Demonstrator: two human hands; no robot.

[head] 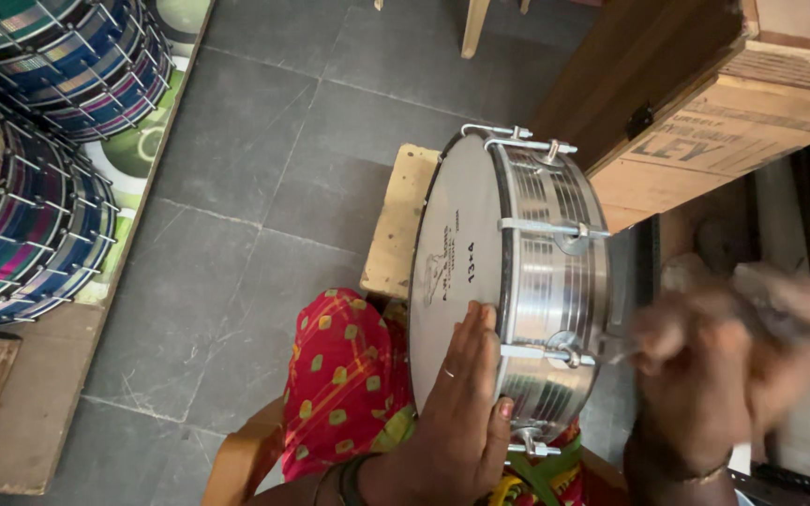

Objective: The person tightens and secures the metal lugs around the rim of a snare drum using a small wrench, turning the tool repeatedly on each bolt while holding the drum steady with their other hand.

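Steel drum (517, 281) tipped on edge across the lap, leaning on a wooden stool (394, 225). Left hand (461, 412) spread flat on the white drumhead, thumb over the rim. Right hand (733, 365) blurred beside a tension rod (564, 354), perhaps gripping a tool; cannot tell. Coloured drums (39, 141) stacked at left.
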